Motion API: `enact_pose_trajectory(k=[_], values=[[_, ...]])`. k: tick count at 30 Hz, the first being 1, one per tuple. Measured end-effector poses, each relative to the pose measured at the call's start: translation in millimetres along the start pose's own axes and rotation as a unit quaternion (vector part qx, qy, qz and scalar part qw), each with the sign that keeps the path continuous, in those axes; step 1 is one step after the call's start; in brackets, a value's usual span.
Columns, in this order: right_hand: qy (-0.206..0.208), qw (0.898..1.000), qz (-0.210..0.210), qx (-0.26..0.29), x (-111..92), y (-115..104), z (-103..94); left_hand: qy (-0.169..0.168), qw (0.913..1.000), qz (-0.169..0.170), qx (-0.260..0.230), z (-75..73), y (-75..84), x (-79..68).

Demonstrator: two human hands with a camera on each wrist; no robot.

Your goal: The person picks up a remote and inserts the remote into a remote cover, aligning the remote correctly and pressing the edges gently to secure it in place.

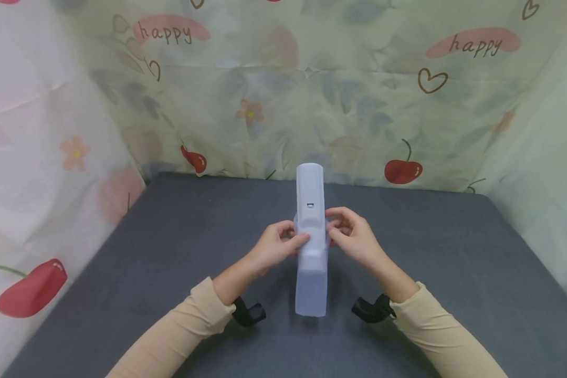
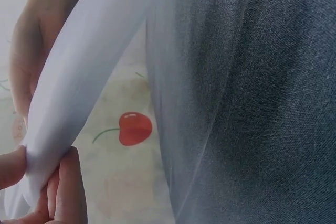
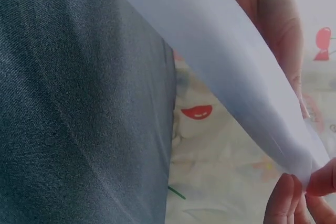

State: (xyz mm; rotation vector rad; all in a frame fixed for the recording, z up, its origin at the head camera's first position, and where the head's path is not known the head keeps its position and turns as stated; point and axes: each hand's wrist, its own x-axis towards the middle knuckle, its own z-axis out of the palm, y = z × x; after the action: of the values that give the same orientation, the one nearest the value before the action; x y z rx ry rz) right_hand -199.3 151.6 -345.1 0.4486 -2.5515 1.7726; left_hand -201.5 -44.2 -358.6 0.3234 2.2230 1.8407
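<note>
- A white plastic remote-shaped device [image 1: 310, 194] inside a translucent soft sleeve [image 1: 311, 289] is held upright-ish, tilted away.
- It's pinched mid-body above the grey tabletop.

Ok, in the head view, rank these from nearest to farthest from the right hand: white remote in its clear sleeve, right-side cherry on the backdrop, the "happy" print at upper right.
1. White remote: pinched by the right hand, centre of the grey table.
2. Cherry: low on the backdrop, behind and to the right.
3. "happy" print: high on the backdrop, upper right.

Translucent, smooth plastic sleeve [image 1: 311, 283]; matt grey woven cloth table cover [image 1: 453, 273].
</note>
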Motion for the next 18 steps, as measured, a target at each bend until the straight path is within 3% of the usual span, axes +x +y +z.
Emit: enact_pose_trajectory(k=[6,12,18], values=[[0.006,1.000,0.014,0.026,-1.5,0.4,0.1,0.014,0.9998,0.010,-0.014,-0.3,-0.6,-0.3],[-0.043,0.998,0.048,0.013,-5.5,5.6,-5.0,0.040,0.9988,0.001,-0.029,-2.4,-1.3,-1.5],[-0.033,0.999,0.038,-0.010,-8.8,3.9,-1.3,0.020,0.9995,0.016,-0.021,-2.6,-1.5,-2.1]])
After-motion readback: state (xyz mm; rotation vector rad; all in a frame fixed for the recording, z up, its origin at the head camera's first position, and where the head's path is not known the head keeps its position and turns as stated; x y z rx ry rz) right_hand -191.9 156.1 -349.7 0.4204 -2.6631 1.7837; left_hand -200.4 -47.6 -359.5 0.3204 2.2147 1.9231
